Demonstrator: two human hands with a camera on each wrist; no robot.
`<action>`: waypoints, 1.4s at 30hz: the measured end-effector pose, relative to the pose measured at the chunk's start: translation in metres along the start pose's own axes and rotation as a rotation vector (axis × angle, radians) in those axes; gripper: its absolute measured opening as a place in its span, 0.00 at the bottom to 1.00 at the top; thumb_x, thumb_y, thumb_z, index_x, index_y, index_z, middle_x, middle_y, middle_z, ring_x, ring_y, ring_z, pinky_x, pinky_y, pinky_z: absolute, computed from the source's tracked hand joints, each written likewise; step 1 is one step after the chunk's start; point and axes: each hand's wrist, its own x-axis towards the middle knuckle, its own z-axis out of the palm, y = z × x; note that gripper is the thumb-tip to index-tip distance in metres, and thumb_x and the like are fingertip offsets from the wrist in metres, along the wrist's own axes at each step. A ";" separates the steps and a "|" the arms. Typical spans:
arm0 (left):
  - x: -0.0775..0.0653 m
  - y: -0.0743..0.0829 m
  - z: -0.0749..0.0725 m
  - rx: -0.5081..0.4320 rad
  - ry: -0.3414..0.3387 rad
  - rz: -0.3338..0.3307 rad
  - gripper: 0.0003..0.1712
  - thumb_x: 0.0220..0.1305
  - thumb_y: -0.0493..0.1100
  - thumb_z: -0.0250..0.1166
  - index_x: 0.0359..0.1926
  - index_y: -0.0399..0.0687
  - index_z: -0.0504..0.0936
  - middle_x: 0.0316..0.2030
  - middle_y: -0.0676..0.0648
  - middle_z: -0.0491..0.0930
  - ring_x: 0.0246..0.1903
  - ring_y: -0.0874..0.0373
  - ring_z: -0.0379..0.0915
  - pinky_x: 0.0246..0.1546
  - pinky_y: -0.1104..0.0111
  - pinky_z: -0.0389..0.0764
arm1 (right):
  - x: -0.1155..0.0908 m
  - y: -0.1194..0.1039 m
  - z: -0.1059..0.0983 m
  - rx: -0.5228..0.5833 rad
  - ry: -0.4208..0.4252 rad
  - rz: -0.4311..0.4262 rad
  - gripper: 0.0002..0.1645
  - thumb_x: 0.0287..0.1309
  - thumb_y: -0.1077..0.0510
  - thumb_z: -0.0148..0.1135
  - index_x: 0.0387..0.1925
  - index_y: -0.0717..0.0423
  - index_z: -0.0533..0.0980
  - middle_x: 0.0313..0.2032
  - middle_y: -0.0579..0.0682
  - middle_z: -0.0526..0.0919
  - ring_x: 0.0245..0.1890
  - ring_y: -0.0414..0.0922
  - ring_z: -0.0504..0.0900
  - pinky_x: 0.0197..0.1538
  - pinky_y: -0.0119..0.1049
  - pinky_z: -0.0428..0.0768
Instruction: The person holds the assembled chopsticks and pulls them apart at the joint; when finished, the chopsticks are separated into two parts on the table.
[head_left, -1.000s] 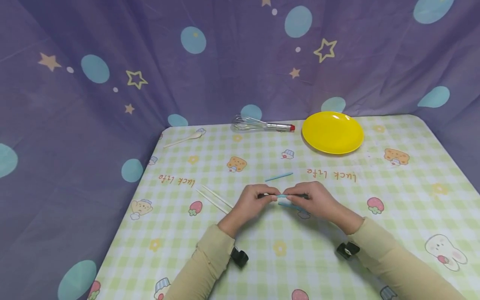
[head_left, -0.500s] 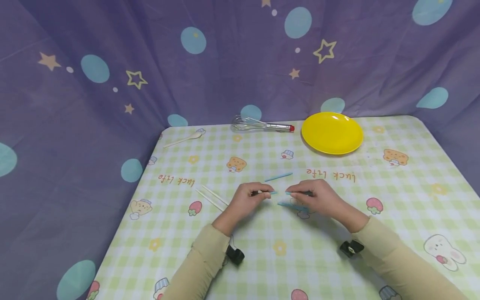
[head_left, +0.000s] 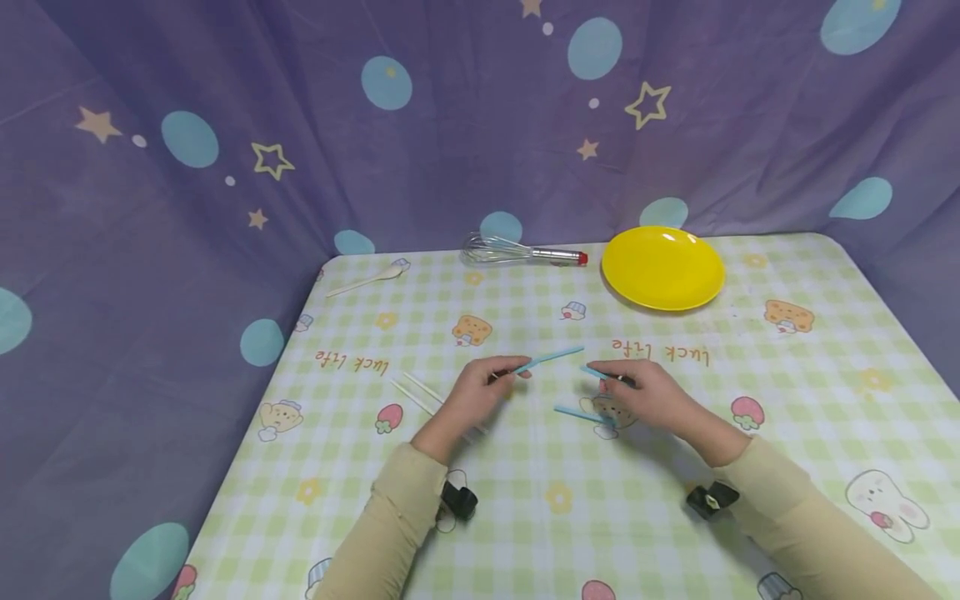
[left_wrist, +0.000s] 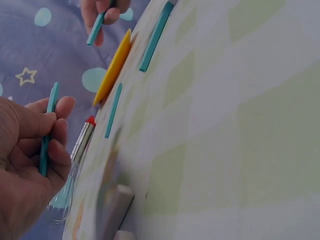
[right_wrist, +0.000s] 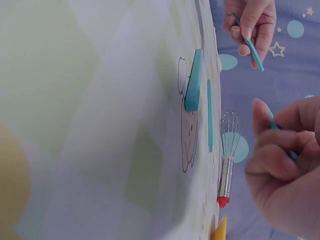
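My left hand [head_left: 476, 392] pinches a short turquoise stick [left_wrist: 51, 102] between thumb and fingers, one narrower end pointing out past the fingertips. Opposite it, my right hand [head_left: 645, 390] grips another turquoise stick [head_left: 595, 372], most of it hidden by the fingers. A gap separates the two held ends. Both hands are raised over the tablecloth. A third turquoise stick [head_left: 562, 353] lies beyond them, overlapped by the tip of the left hand's stick in the head view. Nearer, partly below the right hand, lies one more turquoise stick [head_left: 579, 413].
Two thin white sticks [head_left: 423, 387] lie at the left, partly behind the left hand. Along the back edge of the table [head_left: 558, 550] are a pale spoon [head_left: 367, 280], a whisk [head_left: 525, 251] and a yellow plate [head_left: 663, 268]. A purple curtain [head_left: 450, 167] hangs behind.
A second ago the fingertips nearly met, with blue showing between them. Since then the hands have drawn apart, each holding a turquoise stick, and both sticks have tilted.
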 end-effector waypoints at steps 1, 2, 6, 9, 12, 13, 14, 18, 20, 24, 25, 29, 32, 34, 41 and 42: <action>0.001 0.000 -0.001 -0.005 -0.001 -0.008 0.18 0.70 0.32 0.57 0.58 0.45 0.81 0.43 0.49 0.86 0.43 0.48 0.79 0.44 0.63 0.77 | 0.000 0.001 -0.001 0.024 -0.013 0.003 0.20 0.68 0.65 0.53 0.59 0.61 0.76 0.43 0.54 0.85 0.26 0.43 0.72 0.29 0.33 0.72; 0.002 0.000 -0.002 -0.011 0.000 -0.017 0.18 0.69 0.32 0.57 0.58 0.44 0.81 0.43 0.49 0.86 0.43 0.48 0.80 0.43 0.63 0.78 | -0.001 0.002 -0.001 0.064 -0.025 0.011 0.21 0.69 0.65 0.52 0.61 0.62 0.74 0.42 0.55 0.85 0.24 0.43 0.72 0.26 0.33 0.72; 0.009 0.000 -0.005 -0.028 0.042 -0.080 0.14 0.67 0.33 0.61 0.52 0.42 0.84 0.39 0.46 0.86 0.36 0.47 0.83 0.37 0.63 0.82 | -0.001 0.005 -0.001 0.275 -0.054 0.071 0.25 0.70 0.66 0.52 0.66 0.67 0.66 0.46 0.62 0.84 0.22 0.49 0.79 0.26 0.34 0.78; 0.015 -0.001 -0.005 -0.027 0.089 -0.133 0.09 0.64 0.35 0.65 0.45 0.41 0.87 0.34 0.44 0.87 0.30 0.47 0.83 0.30 0.66 0.82 | -0.001 0.007 0.000 0.369 -0.041 0.135 0.22 0.69 0.64 0.55 0.61 0.71 0.70 0.43 0.65 0.85 0.26 0.52 0.83 0.30 0.37 0.81; 0.021 -0.002 -0.006 -0.015 0.118 -0.162 0.06 0.63 0.38 0.67 0.39 0.41 0.87 0.29 0.46 0.86 0.23 0.44 0.80 0.22 0.68 0.79 | -0.001 0.009 0.002 0.329 -0.001 0.190 0.16 0.66 0.60 0.61 0.48 0.71 0.78 0.32 0.61 0.86 0.24 0.50 0.83 0.29 0.38 0.82; 0.023 -0.002 -0.006 -0.008 0.123 -0.167 0.05 0.64 0.38 0.67 0.39 0.42 0.86 0.29 0.46 0.86 0.22 0.44 0.79 0.21 0.68 0.77 | -0.001 0.010 0.003 0.319 0.015 0.214 0.15 0.65 0.59 0.62 0.44 0.70 0.79 0.29 0.59 0.85 0.22 0.49 0.82 0.27 0.38 0.81; 0.025 -0.002 -0.005 -0.005 0.125 -0.167 0.05 0.64 0.38 0.66 0.39 0.41 0.86 0.29 0.47 0.85 0.22 0.43 0.78 0.20 0.68 0.76 | -0.001 0.011 0.004 0.308 0.026 0.231 0.15 0.64 0.58 0.63 0.42 0.69 0.80 0.26 0.58 0.85 0.21 0.48 0.81 0.26 0.37 0.80; 0.034 -0.001 -0.002 -0.018 0.109 -0.171 0.08 0.69 0.35 0.60 0.44 0.41 0.85 0.33 0.46 0.86 0.25 0.44 0.77 0.22 0.70 0.75 | -0.001 0.014 0.008 0.347 0.047 0.293 0.15 0.62 0.57 0.65 0.42 0.68 0.82 0.21 0.56 0.80 0.17 0.45 0.76 0.23 0.36 0.78; 0.039 -0.001 0.000 -0.047 0.084 -0.179 0.12 0.71 0.32 0.56 0.48 0.39 0.83 0.37 0.43 0.86 0.28 0.46 0.78 0.25 0.69 0.77 | -0.001 0.016 0.010 0.378 0.040 0.300 0.16 0.63 0.58 0.64 0.44 0.69 0.81 0.23 0.57 0.81 0.18 0.44 0.76 0.24 0.35 0.79; 0.049 -0.003 0.006 -0.083 0.061 -0.186 0.16 0.71 0.28 0.53 0.54 0.37 0.81 0.43 0.40 0.85 0.34 0.50 0.82 0.34 0.65 0.82 | -0.002 0.018 0.012 0.425 0.003 0.289 0.16 0.69 0.63 0.56 0.50 0.73 0.77 0.32 0.59 0.85 0.22 0.43 0.78 0.27 0.36 0.81; 0.051 -0.003 0.007 -0.073 0.068 -0.188 0.16 0.70 0.28 0.54 0.54 0.37 0.81 0.43 0.40 0.85 0.35 0.52 0.82 0.35 0.64 0.83 | -0.002 0.018 0.013 0.427 -0.005 0.286 0.16 0.70 0.64 0.54 0.51 0.74 0.76 0.35 0.60 0.85 0.23 0.43 0.79 0.28 0.36 0.82; 0.058 -0.006 0.012 0.082 0.129 -0.181 0.14 0.68 0.32 0.60 0.50 0.44 0.85 0.42 0.47 0.86 0.36 0.56 0.83 0.39 0.64 0.82 | -0.002 0.019 0.014 0.398 -0.005 0.284 0.16 0.70 0.65 0.53 0.53 0.72 0.76 0.37 0.60 0.86 0.25 0.43 0.79 0.29 0.36 0.82; 0.064 -0.008 0.016 0.210 0.180 -0.179 0.11 0.65 0.36 0.65 0.46 0.49 0.88 0.41 0.51 0.86 0.41 0.56 0.82 0.45 0.64 0.80 | -0.002 0.019 0.015 0.353 0.027 0.296 0.14 0.66 0.62 0.59 0.47 0.68 0.80 0.32 0.57 0.86 0.25 0.44 0.80 0.29 0.36 0.82; 0.068 -0.008 0.019 0.256 0.203 -0.186 0.09 0.63 0.37 0.67 0.43 0.50 0.89 0.41 0.52 0.87 0.46 0.56 0.81 0.50 0.64 0.78 | -0.002 0.020 0.016 0.303 0.047 0.283 0.12 0.63 0.61 0.63 0.43 0.66 0.82 0.29 0.55 0.86 0.24 0.44 0.80 0.28 0.36 0.81; 0.078 -0.004 0.027 0.370 0.210 -0.222 0.04 0.60 0.38 0.70 0.35 0.50 0.90 0.34 0.53 0.86 0.42 0.57 0.81 0.47 0.64 0.78 | 0.000 0.015 0.020 0.100 0.099 0.261 0.05 0.55 0.58 0.71 0.32 0.56 0.86 0.23 0.47 0.84 0.23 0.42 0.77 0.27 0.33 0.75; 0.079 -0.003 0.028 0.388 0.206 -0.225 0.03 0.60 0.38 0.70 0.33 0.50 0.90 0.33 0.54 0.86 0.41 0.57 0.81 0.47 0.64 0.78 | 0.000 0.014 0.020 0.072 0.102 0.259 0.04 0.55 0.58 0.71 0.31 0.55 0.86 0.23 0.46 0.84 0.23 0.42 0.77 0.28 0.34 0.75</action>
